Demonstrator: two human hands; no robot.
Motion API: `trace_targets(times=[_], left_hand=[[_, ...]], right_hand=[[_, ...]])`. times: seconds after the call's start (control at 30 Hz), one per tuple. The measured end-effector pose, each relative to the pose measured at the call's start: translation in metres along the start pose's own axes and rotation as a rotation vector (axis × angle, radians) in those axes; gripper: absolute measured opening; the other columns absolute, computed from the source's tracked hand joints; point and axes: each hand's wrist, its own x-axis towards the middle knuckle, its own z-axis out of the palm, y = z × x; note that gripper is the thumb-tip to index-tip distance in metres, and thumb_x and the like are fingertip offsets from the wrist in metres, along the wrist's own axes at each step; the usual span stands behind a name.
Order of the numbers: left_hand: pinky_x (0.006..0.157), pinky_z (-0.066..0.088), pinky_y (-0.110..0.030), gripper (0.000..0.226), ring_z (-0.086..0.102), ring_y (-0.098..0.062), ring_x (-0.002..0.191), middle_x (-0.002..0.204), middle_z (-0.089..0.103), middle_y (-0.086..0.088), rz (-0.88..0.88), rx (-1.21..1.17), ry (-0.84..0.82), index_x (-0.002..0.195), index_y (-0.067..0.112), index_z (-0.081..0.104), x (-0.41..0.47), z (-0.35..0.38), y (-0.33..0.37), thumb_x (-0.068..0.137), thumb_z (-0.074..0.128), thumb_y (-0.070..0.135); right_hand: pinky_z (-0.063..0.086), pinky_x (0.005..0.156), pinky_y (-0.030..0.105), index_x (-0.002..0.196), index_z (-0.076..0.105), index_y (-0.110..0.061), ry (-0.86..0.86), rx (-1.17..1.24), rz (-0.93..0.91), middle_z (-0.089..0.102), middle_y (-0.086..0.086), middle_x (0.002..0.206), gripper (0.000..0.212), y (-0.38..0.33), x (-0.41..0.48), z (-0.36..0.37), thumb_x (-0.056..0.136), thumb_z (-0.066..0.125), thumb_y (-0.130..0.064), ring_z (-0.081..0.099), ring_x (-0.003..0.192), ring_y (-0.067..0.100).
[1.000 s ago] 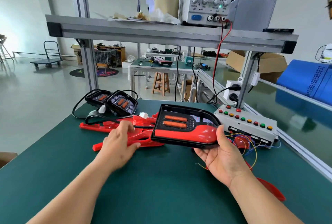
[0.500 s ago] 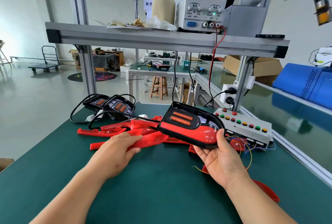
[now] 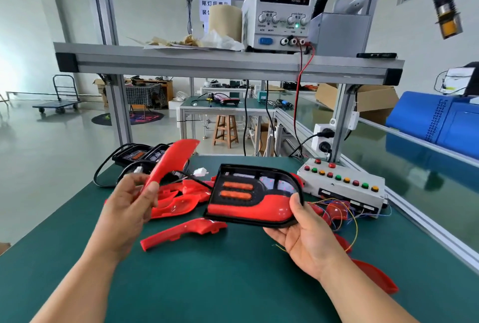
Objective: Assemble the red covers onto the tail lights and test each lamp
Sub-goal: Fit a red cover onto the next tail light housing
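Left hand pinches red cover angled up-right; right hand grips tail light.

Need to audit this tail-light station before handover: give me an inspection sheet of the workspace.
Surface: green mat, flat.
Job's things: tail light held above the mat; one red cover held up; spare covers heaped behind; two more lamps back left.
Clutter: paper scraps on the upper shelf.
Grippers: left hand pinches the red cover; right hand grips the tail light.
Cables: black lead with white plug; thin coloured wires beside the button box.
Surroundings: power supply reads 0.000 current; wooden stool beyond.
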Motion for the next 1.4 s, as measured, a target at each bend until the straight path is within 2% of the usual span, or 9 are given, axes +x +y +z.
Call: trace_targets(times=[0.07,0.17,0.33,0.6,0.8,1.07,1.17,1.27,1.4], left_hand=[[0.048,0.031,-0.017,0.016,0.04,-0.008,0.05,0.061,0.055,0.008,0.062,0.027,-0.048,0.088,0.025,0.066,0.001,0.005,0.01,0.095,0.052,0.021],[0.067,0.039,-0.007,0.02,0.055,-0.004,0.072,0.077,0.059,0.009,0.301,0.463,-0.174,0.099,0.035,0.072,0.004,0.018,0.028,0.083,0.06,0.036],[0.078,0.03,0.003,0.023,0.054,0.001,0.091,0.09,0.061,0.012,0.478,0.754,-0.299,0.104,0.028,0.075,0.009,0.038,0.039,0.082,0.074,0.02],[0.086,0.038,-0.009,0.023,0.052,0.0,0.089,0.092,0.054,0.024,0.548,0.694,-0.312,0.105,0.03,0.074,0.009,0.049,0.016,0.086,0.066,0.039],[0.086,0.043,-0.036,0.03,0.054,-0.006,0.09,0.09,0.058,0.025,0.529,0.746,-0.243,0.102,0.036,0.074,0.003,0.055,0.012,0.082,0.058,0.05],[0.1,0.034,-0.027,0.023,0.044,0.0,0.116,0.124,0.051,0.021,0.397,0.693,-0.316,0.102,0.056,0.061,0.006,0.051,0.003,0.085,0.066,0.04],[0.097,0.042,-0.023,0.025,0.054,0.006,0.107,0.109,0.06,0.028,0.379,0.689,-0.442,0.103,0.062,0.056,0.01,0.049,0.005,0.084,0.061,0.045],[0.091,0.04,-0.012,0.033,0.056,0.002,0.104,0.104,0.057,0.027,0.4,0.674,-0.498,0.114,0.063,0.055,0.007,0.051,0.007,0.083,0.054,0.052],[0.088,0.036,-0.004,0.035,0.056,0.0,0.103,0.105,0.057,0.024,0.422,0.629,-0.49,0.117,0.056,0.056,0.002,0.053,0.006,0.084,0.057,0.044]], right_hand=[[0.06,0.07,0.038,0.124,0.057,-0.016,-0.035,-0.046,0.039,0.072,0.015,0.107,0.048,0.003,-0.002,0.002,0.081,0.058,-0.038,0.072,0.087,0.026],[0.06,0.068,0.039,0.118,0.061,-0.017,-0.085,-0.081,0.108,0.073,0.017,0.101,0.042,0.009,-0.003,0.004,0.08,0.06,-0.034,0.072,0.081,0.028],[0.059,0.065,0.04,0.119,0.058,-0.017,-0.129,-0.038,0.131,0.073,0.016,0.102,0.039,0.013,-0.004,0.006,0.081,0.058,-0.026,0.072,0.083,0.029],[0.06,0.068,0.042,0.117,0.064,-0.02,-0.149,-0.036,0.136,0.072,0.012,0.11,0.035,0.014,-0.003,0.007,0.083,0.058,-0.026,0.071,0.086,0.027],[0.06,0.067,0.043,0.115,0.065,-0.016,-0.168,-0.019,0.151,0.072,0.014,0.11,0.034,0.015,-0.001,0.004,0.083,0.059,-0.027,0.072,0.086,0.028],[0.058,0.078,0.048,0.108,0.07,-0.022,-0.168,-0.045,0.134,0.071,0.013,0.111,0.028,0.014,-0.002,0.003,0.082,0.06,-0.027,0.07,0.089,0.028],[0.049,0.092,0.054,0.116,0.065,-0.022,-0.171,-0.08,0.122,0.07,0.013,0.114,0.035,0.014,-0.003,0.004,0.082,0.06,-0.029,0.067,0.092,0.029],[0.052,0.087,0.055,0.114,0.067,-0.023,-0.182,-0.082,0.124,0.069,0.013,0.118,0.034,0.016,-0.003,0.006,0.083,0.06,-0.035,0.068,0.096,0.031],[0.048,0.098,0.057,0.129,0.06,-0.015,-0.128,-0.108,0.069,0.065,0.016,0.126,0.059,0.018,0.002,0.006,0.082,0.057,-0.051,0.06,0.119,0.036]])
